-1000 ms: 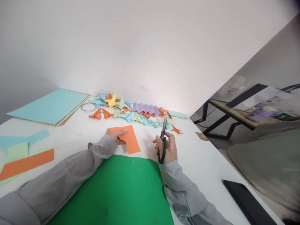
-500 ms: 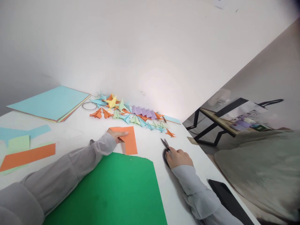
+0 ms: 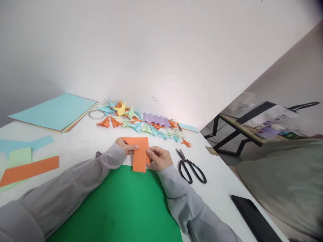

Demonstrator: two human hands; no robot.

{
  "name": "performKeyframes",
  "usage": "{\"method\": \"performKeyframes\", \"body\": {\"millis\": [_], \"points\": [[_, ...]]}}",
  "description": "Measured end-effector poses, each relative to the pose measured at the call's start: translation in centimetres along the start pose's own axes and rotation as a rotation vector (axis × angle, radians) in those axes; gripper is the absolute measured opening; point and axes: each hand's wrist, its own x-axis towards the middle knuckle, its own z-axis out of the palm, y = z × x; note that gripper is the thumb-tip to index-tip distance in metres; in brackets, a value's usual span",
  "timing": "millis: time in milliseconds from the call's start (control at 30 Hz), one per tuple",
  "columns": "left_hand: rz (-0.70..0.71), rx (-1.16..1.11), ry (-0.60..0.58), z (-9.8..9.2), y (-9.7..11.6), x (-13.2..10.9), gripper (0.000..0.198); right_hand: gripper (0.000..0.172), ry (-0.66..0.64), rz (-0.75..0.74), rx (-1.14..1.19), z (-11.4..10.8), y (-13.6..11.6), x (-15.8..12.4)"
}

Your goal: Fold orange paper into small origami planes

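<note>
Holds the orange paper (image 3: 139, 159) in both hands, around the far edge of the green sheet (image 3: 118, 208), with its lower end overlapping that sheet in view. Grips the left part with the left hand (image 3: 124, 147), thumb laid across the top face, fingers tucked behind and mostly hidden. Pinches the right edge with the right hand (image 3: 160, 158), thumb and index finger pressed together near a narrow pointed flap, other fingers curled in. Leaves only a narrow stretch of paper between the two thumbs. Cannot tell from this angle about contact between paper and tabletop (image 3: 80, 151). Reaches in from both sides of the green sheet with gray sleeves (image 3: 78, 185).

Has black-handled scissors (image 3: 186, 161) lying just right of the right hand, untouched, with blades slightly parted. Farther right, near the edge, a flat black object (image 3: 254, 218). Beyond the hands, along the wall (image 3: 151, 50), a row of folded paper figures (image 3: 146, 128) beside and under a pleated purple strip (image 3: 156, 120). Left of the row, a thin ring (image 3: 96, 118) and a stack of colored sheets (image 3: 52, 112). Nearer, left of the left arm, a loose orange strip (image 3: 30, 170).
</note>
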Motion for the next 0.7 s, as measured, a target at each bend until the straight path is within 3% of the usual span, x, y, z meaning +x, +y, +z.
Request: {"method": "performKeyframes", "body": {"millis": [233, 333, 467, 533, 600, 633, 700], "points": [[-0.056, 0.097, 0.04, 0.1, -0.1, 0.3, 0.041, 0.03, 0.214, 0.053, 0.273, 0.0, 2.1, 0.6], [-0.076, 0.242, 0.06, 0.3, 0.8, 0.2, 0.036, 0.03, 0.247, 0.107, 0.313, -0.4, 2.3, 0.8], [0.037, 0.679, 0.065, -0.8, 3.8, -0.1, 0.025, 0.029, 0.238, 0.125, 0.33, -0.5, 2.1, 0.9], [0.139, 0.937, 0.03, -2.4, 5.9, -0.3, 0.022, 0.027, 0.237, 0.103, 0.316, -0.3, 2.0, 0.9], [0.289, 1.321, 0.093, -4.6, 8.2, -0.6, 0.02, 0.027, 0.215, 0.104, 0.328, -0.2, 1.9, 0.9], [0.307, 1.539, 0.141, -5.7, 9.3, -0.7, 0.02, 0.027, 0.195, 0.115, 0.345, -0.2, 1.9, 0.9], [0.152, 1.943, 0.206, -7.3, 11.2, -1.1, 0.025, 0.027, 0.169, 0.132, 0.373, -0.1, 1.8, 1.0]]}}
